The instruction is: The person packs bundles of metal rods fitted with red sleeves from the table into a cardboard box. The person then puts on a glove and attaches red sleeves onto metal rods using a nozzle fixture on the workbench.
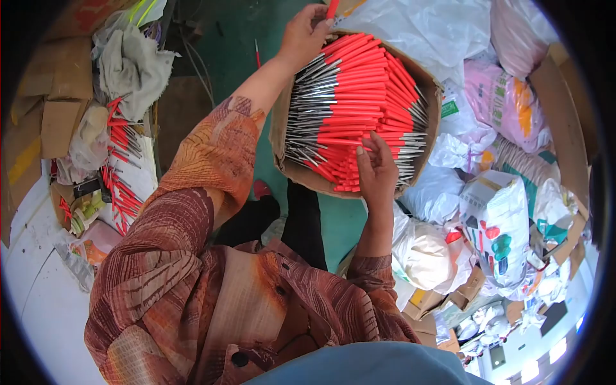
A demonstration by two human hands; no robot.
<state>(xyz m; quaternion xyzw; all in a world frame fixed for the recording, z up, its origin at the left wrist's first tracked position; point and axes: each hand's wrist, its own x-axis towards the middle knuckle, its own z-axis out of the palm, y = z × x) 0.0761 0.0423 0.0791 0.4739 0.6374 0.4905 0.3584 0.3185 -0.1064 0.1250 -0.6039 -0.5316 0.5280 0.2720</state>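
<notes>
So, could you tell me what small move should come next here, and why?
I would probably lay the red piece onto the red-handled tools, in line with them: the left hand holds it by the far edge of the box, the tools lie in rough rows, and the right hand is at their near side.

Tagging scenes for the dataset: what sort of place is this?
Probably a small workshop or packing area: a carton full of red-handled metal pieces, stuffed plastic sacks, more red pieces on the left.
</notes>
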